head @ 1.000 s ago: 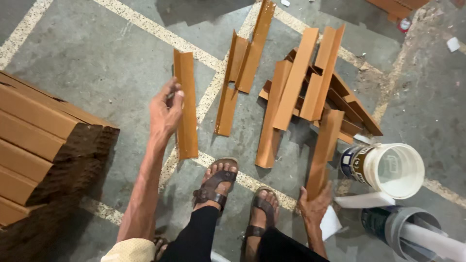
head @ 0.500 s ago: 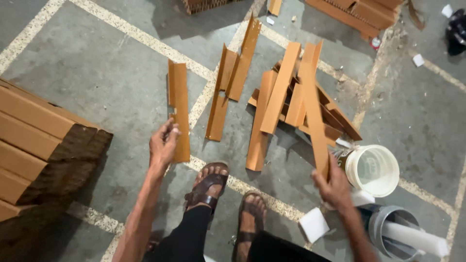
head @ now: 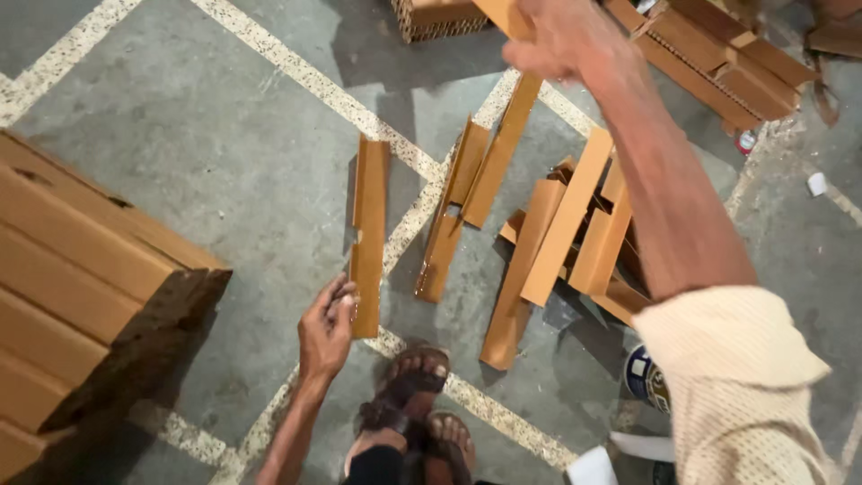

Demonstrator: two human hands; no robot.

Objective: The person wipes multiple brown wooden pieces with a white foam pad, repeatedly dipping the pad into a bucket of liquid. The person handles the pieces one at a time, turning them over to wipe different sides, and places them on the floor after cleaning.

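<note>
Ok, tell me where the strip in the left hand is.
In the head view the orange strip lies left of centre on the concrete floor, its near end at the left hand, left of the heap of strips.

The person wears a short, cream-coloured sleeve of finely dotted, textured cloth on the right arm, ending above the elbow; the forearm below it is bare. The left hand [head: 327, 330] and forearm are bare too. Just beside the left hand, both feet wear dark brown strapped sandals [head: 409, 392] below dark trouser legs.
</note>
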